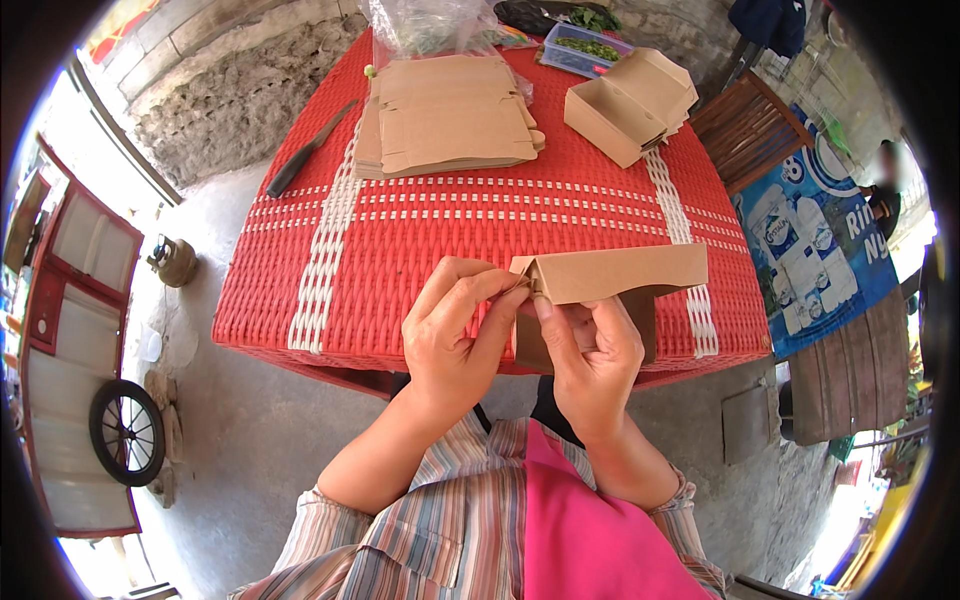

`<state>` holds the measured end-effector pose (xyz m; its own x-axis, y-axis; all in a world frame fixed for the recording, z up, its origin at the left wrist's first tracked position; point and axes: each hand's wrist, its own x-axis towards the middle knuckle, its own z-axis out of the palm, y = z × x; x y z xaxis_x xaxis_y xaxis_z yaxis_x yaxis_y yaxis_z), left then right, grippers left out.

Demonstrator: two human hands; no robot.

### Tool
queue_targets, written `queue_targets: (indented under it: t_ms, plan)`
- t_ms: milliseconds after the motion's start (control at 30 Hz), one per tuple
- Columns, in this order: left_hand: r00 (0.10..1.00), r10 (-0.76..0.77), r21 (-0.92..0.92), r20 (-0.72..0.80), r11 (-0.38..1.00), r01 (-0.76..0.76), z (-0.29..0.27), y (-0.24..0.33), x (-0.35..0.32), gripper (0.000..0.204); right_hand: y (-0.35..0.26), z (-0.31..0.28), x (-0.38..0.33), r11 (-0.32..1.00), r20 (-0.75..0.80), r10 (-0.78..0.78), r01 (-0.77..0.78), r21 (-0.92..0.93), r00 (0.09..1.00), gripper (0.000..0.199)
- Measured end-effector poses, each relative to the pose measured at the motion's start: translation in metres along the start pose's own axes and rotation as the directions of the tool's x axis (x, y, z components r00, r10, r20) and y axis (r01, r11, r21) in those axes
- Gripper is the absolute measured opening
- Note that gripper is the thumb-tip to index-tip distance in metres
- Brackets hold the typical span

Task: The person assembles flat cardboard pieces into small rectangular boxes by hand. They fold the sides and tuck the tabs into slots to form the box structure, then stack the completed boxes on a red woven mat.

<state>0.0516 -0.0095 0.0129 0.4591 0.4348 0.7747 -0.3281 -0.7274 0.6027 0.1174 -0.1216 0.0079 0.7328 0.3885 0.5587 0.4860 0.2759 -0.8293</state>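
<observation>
Brown cardboard box blank, half-folded, pinched in left hand and right hand above red woven bench; best creased squarely along scored corner.

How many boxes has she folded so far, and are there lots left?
Done: folded boxes sit stacked at the table's far right. In hand: the left hand and right hand pinch a corner of a half-folded cardboard box. Left: a pile of flat blanks.
</observation>
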Motion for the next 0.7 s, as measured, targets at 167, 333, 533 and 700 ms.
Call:
queue_targets:
  t_ms: [167, 333, 533, 700]
  plan:
    - [0.998, 0.043, 0.025, 0.051, 0.999, -0.044, -0.0054, -0.0010, 0.0007, 0.016, -0.0021, -0.0036, 0.0037, 0.999, 0.042, -0.015, 0.016, -0.032, 0.999, 0.015]
    - [0.998, 0.066, 0.042, 0.012, 0.997, -0.066, -0.0010, -0.0031, -0.0015, 0.014, -0.0013, -0.0054, 0.0052, 1.000, 0.086, 0.013, -0.014, 0.020, 0.996, 0.016]
    - [0.991, 0.123, 0.095, 0.048, 0.987, -0.127, -0.0024, -0.0023, 0.0008, 0.014, -0.0010, -0.0065, 0.0051, 0.998, 0.086, 0.029, -0.033, 0.046, 0.996, 0.018]
    - [0.994, 0.094, 0.066, 0.049, 0.993, -0.097, -0.0039, -0.0031, 0.0011, 0.014, 0.0020, -0.0054, 0.0048, 0.998, 0.106, 0.029, -0.034, 0.046, 0.994, 0.018]
